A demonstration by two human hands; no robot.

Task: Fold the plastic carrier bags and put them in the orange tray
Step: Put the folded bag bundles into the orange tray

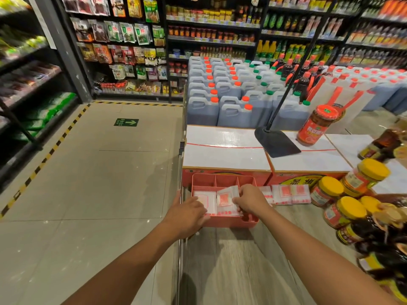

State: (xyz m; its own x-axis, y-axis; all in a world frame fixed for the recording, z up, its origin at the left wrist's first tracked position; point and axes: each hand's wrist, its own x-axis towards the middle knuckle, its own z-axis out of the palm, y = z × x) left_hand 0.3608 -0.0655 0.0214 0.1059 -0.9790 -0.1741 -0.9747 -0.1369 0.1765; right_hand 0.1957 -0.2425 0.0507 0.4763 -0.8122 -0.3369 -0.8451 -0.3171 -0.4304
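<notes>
Orange plastic tray [222, 180] with dividers sits at the wooden counter's [231, 260] edge, holding folded white plastic carrier bags with red print [226, 200]; more folded bags [290, 194] lie just beside it. The left hand [187, 213] presses flat, fingers extended, on one bag; the right hand [251, 200] pinches another.

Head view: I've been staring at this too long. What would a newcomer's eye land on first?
Probably the two hands meeting over the orange tray at the counter's near-left edge: the right hand pinches a folded bag into it while the left hand rests on the tray's left side. Next, the yellow-lidded jars piled at the right, and the red-capped jugs massed behind the white boxes.
</notes>
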